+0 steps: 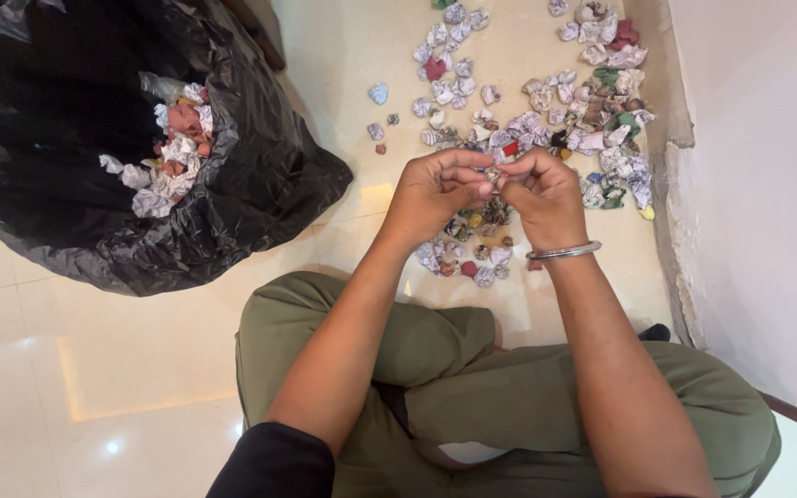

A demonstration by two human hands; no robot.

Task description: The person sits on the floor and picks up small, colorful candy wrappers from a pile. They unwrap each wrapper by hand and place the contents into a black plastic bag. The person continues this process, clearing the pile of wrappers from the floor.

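One black plastic bag (122,138), holding crumpled paper balls, is seen left of the hands. One small paper wad (493,173) is pinched between the left hand (435,192) and right hand (546,195). Beyond them, dozens of wads (546,120), too many to be counted, are scattered on the floor (140,369).

Two hands are up in front of the seated person, the left hand (435,192) and the right hand (546,195), and between their fingertips sits one small crumpled paper ball (493,172). There is one metal bangle (565,251), on the right wrist, and one black plastic bag (260,175) lying open on the floor (140,369), with a clump of paper balls inside too tangled to count. The loose paper balls (546,111) scattered over the tiles run to many dozens, too many and too small to number exactly.
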